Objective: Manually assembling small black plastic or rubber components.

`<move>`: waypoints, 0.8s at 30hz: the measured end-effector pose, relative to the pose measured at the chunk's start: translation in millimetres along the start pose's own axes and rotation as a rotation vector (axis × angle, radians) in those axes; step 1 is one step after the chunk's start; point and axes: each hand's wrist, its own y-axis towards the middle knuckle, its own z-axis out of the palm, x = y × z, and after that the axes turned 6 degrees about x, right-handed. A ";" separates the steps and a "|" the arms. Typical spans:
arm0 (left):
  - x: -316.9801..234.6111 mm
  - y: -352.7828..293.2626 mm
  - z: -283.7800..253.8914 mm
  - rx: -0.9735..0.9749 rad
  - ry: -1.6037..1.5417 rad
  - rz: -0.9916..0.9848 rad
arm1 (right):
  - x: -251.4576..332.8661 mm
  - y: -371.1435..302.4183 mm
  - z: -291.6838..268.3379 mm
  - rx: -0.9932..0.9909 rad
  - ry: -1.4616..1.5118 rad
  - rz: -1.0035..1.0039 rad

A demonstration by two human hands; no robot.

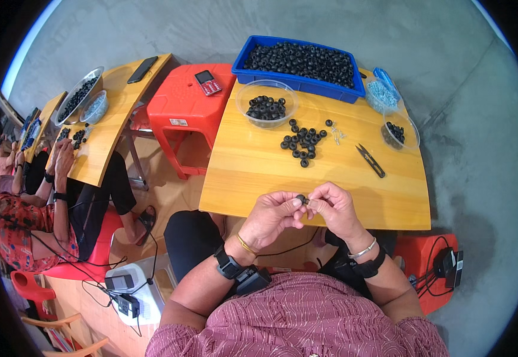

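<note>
Both hands meet just over the near edge of the wooden table. My left hand [271,215] pinches a round black bead [301,199] between thumb and fingertips. My right hand [336,209] is closed at the bead's right side, its thumb and finger pressed on something too small to make out. Farther out on the table lies a loose group of black beads [303,141]. Several tiny clear pieces [337,133] are scattered just to their right. Black thread snips [370,160] rest on the table's right part.
A blue tray [299,84] heaped with black beads stands at the far edge. Clear bowls of beads sit left [266,124] and right [412,140]; another holds pale blue pieces [381,95]. A red stool [183,106] carries a phone [208,83]. A person works at the left.
</note>
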 end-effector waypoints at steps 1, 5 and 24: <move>0.0 -0.1 0.1 -0.026 0.054 -0.006 | 0.9 -0.4 0.9 -0.002 -0.039 0.002; -0.7 -0.8 -1.3 -0.028 0.119 -0.014 | 2.6 -2.4 1.6 -0.003 -0.196 -0.040; 1.4 -4.4 -6.5 0.000 0.266 -0.020 | 6.2 -7.4 14.0 0.012 -0.565 -0.381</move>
